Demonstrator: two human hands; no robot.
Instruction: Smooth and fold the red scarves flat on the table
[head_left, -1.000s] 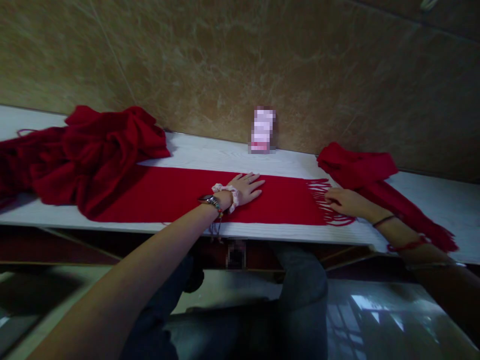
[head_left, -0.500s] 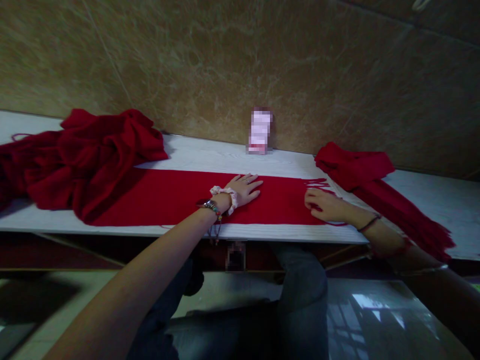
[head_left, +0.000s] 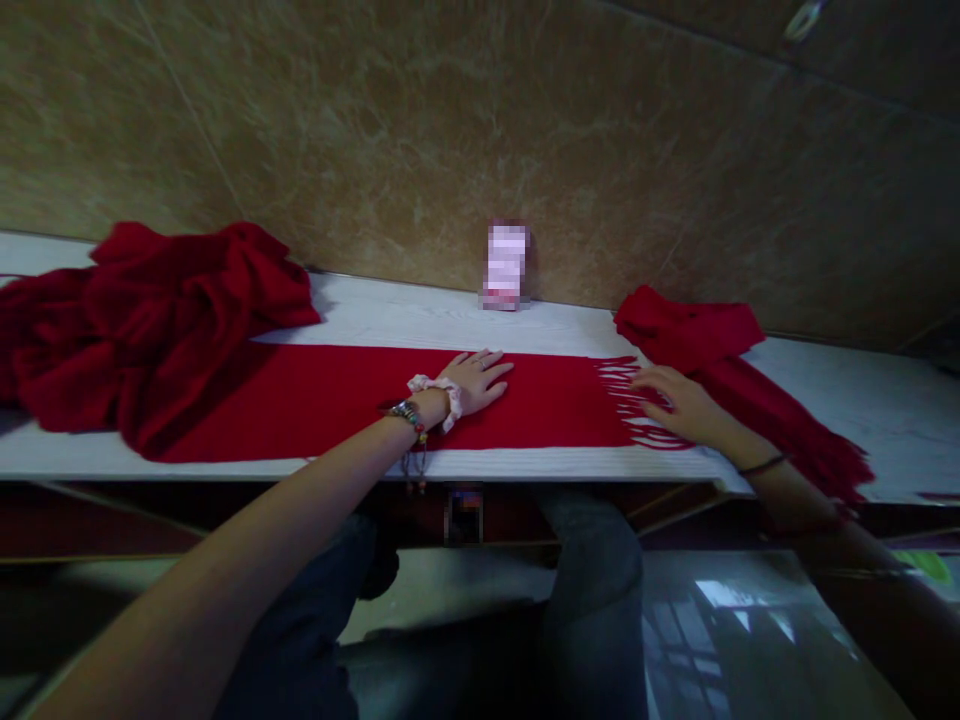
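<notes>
A red scarf (head_left: 330, 395) lies flat along the white tabletop, its left part running into a bunched heap of red cloth (head_left: 172, 310). Spread on the flat stretch, my left hand (head_left: 476, 382) rests palm down with its fingers apart and holds nothing. At the scarf's right end, strands of fringe (head_left: 619, 385) fan out over the white surface. My right hand (head_left: 682, 400) is over the tips of those strands, its fingers curved and the thumb apart. I see nothing gripped in it.
Another red scarf (head_left: 697, 335) lies folded at the right, its fringed end near the front edge. A pixelated pink-and-white item (head_left: 506, 265) leans against the brown marbled wall (head_left: 375, 130) behind the narrow white table (head_left: 420, 310). My legs are below the table edge.
My right hand has moved right, off the scarf's end to the fringe tips, and the strands now show spread out. My left hand stays on the scarf. The view has shifted slightly.
</notes>
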